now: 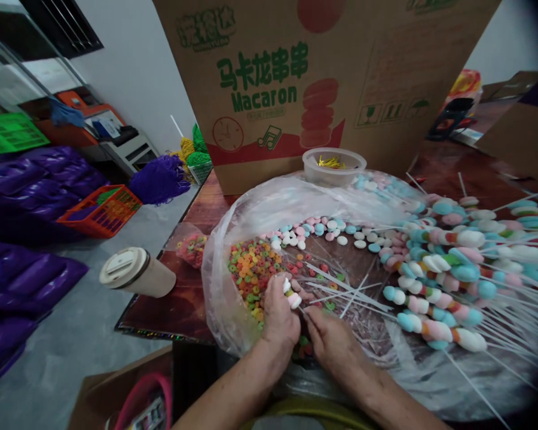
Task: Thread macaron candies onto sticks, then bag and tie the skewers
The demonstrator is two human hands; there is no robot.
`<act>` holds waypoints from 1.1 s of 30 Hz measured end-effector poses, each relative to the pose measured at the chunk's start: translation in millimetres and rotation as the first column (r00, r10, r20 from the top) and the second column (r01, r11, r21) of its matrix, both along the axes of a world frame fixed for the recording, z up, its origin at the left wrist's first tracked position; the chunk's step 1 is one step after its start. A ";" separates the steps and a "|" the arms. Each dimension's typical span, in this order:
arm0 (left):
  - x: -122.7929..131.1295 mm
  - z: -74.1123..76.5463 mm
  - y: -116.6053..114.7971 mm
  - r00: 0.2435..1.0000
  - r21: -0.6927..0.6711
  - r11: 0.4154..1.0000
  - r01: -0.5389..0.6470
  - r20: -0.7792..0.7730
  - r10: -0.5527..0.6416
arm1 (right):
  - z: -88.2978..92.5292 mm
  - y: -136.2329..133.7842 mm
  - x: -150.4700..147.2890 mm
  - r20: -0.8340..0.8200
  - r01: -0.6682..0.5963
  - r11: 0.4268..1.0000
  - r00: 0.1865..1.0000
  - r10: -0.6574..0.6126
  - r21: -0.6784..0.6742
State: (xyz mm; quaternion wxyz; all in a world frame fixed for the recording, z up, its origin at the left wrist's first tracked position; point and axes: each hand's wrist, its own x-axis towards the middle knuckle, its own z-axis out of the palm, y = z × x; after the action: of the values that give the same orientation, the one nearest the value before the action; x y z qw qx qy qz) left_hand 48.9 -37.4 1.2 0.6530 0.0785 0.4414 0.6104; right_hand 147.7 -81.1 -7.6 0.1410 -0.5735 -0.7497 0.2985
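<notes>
A person's left hand is cupping a short row of candies, mostly white, its fingers curling around them, beside a heap of colored rings. The right hand is hovering just beside it, its thumb and fingers bunching close together; whether they are clamping a stick cannot be told. Loose sticks are lying crossed beyond the hands, and filled skewers are lying in a pile at right. A bowl is standing before a Macaron box, and a cup is standing near the left edge of the table.
</notes>
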 end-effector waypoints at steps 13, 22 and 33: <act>-11.4 5.2 22.5 0.737 0.158 0.946 0.284 -0.667 -0.110 | -13.1 26.4 45.9 -0.274 0.233 0.972 0.937 -0.214 0.037; -13.6 -3.1 67.9 0.435 0.062 0.879 0.473 -0.884 -0.172 | -9.5 10.2 71.3 -0.212 0.274 0.959 0.944 -0.252 0.078; -50.4 11.2 27.6 0.871 0.040 0.871 0.489 -0.068 -0.486 | 6.6 6.5 49.0 -0.067 0.092 0.977 0.994 -0.081 0.193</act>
State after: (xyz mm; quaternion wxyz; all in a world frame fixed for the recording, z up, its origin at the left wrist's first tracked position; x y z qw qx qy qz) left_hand -1.6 -9.8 12.4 0.7708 0.2226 0.4080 0.4357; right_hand 196.7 -74.6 -1.0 0.2314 -0.5801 -0.7452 0.2336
